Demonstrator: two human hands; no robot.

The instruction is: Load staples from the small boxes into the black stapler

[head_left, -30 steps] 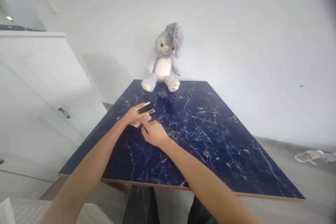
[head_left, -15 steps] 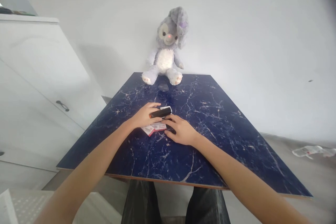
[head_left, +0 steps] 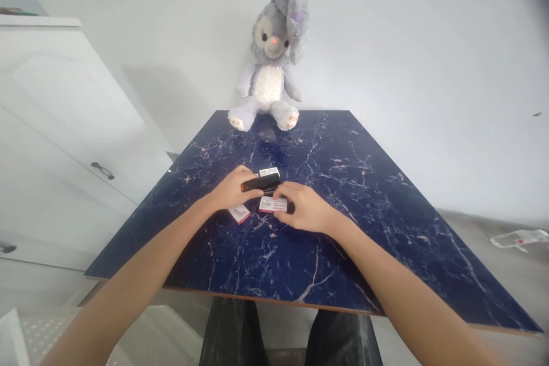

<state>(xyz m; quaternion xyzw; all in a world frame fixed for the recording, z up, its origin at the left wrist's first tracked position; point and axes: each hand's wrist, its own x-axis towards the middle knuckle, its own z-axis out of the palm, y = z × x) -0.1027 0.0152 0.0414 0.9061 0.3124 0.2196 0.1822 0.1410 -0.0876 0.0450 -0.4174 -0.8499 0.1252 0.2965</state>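
My left hand [head_left: 238, 187] is closed around a black stapler [head_left: 261, 183] with an orange end, held over the middle of the blue table. My right hand [head_left: 305, 206] pinches a small white-and-red box [head_left: 270, 205] with printed labels just in front of the stapler. Another white-and-red box [head_left: 240, 214] lies on the table below my left hand, partly covered by it. Behind the stapler a third small white box [head_left: 270, 172] shows. Something dark sits under my right fingers, mostly hidden.
A grey plush rabbit [head_left: 269, 83] sits at the far edge of the blue marbled table [head_left: 360, 263], against the white wall. To the left stands a white cabinet [head_left: 55, 126] with dark handles. A clear plastic item [head_left: 518, 239] lies on the floor at right.
My right hand has closed on the white-and-red box and drawn it right, apart from the other box. The stapler stays in my left hand. The view has tilted slightly.
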